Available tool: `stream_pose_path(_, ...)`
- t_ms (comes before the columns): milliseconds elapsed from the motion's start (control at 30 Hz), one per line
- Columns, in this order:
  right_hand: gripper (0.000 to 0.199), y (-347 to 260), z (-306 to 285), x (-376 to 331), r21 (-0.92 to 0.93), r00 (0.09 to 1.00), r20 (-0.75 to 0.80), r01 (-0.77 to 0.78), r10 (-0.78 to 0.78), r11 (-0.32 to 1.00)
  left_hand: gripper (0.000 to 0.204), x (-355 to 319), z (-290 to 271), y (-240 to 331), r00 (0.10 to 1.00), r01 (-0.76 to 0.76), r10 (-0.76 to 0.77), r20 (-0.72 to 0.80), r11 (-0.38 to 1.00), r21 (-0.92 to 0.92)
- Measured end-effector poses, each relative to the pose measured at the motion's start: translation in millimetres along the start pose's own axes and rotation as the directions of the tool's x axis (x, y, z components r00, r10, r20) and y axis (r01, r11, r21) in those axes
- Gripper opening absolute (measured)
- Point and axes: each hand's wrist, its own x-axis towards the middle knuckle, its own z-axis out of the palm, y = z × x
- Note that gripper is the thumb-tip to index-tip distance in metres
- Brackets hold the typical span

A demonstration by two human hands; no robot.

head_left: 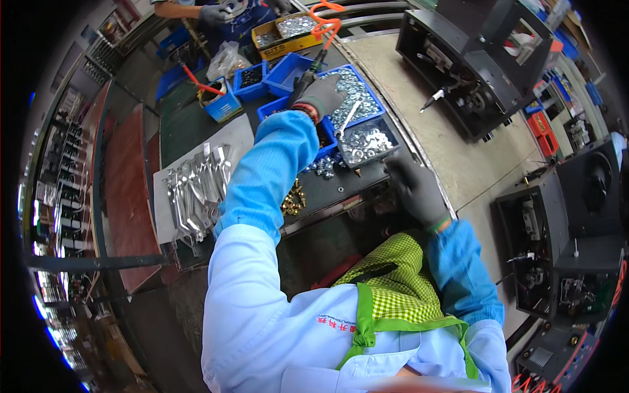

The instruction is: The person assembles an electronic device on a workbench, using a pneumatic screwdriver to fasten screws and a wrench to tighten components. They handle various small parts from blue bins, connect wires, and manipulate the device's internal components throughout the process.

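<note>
Here we see our left hand (322,95), in a grey glove, reaching out over a blue bin of small silvery screws (357,92), its grip closed around the dark handle of a power screwdriver (308,75) whose orange coiled cord (324,23) rises toward the top of the view. Our right hand (416,190), also gloved in dark grey, rests lower on the dark surface (327,190), fingers spread loosely and pressed down near the edge; we cannot tell whether it pinches anything small beneath them. Just beside it, toward the left hand, sits a second blue bin of shiny washers (367,144), with a few loose washers spilled in front of it. Near our left sleeve lies a little heap of brass fittings (293,200). Further left, a white sheet carries a pile of bright metal brackets (196,193). To the right, on the pale belt, black machine housings (472,59) stand open. At the top, another person's gloved hand (213,13) works by a yellow box of parts (285,36).
</note>
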Motion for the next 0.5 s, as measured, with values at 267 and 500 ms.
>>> stream_pose_path(267, 0.015, 25.7, -86.0, -213.3, 0.267, 0.791, -0.292, -0.472, 0.537, 0.840, 0.032, 64.9, 60.4, -22.0, 0.973, -0.101, 0.033, 0.227, 0.950, 0.296)
stream_pose_path(500, 0.019, 47.2, -110.7, -387.4, 0.529, 0.266, -0.678, -0.470, 0.685, 0.707, 0.027, 72.0, 75.0, -51.3, 0.984, -0.135, 0.071, 0.161, 0.893, 0.430)
